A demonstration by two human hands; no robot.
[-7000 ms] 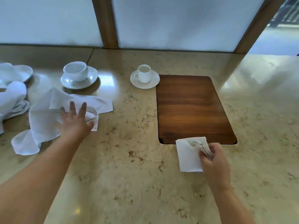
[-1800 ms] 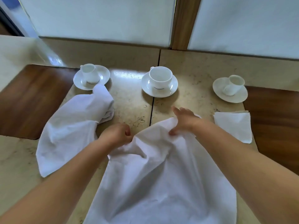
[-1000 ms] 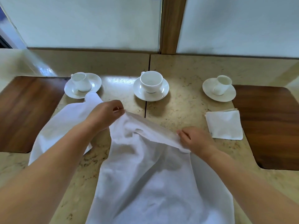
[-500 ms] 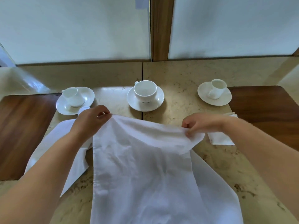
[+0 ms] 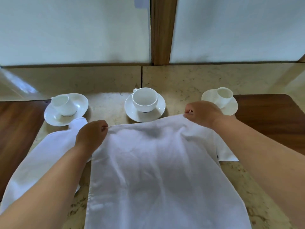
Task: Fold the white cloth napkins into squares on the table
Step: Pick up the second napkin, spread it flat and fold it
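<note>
both hands have drawn apart since half a second ago, pulling the napkin's far edge straight. left hand (image 5: pixel 91 134) and right hand (image 5: pixel 202 113) each pinch a far corner of the napkin (image 5: pixel 148 171), which lies spread on the table (image 5: pixel 107 104) before three cups. a second napkin (image 5: pixel 41 159) lies under the left arm.
</note>
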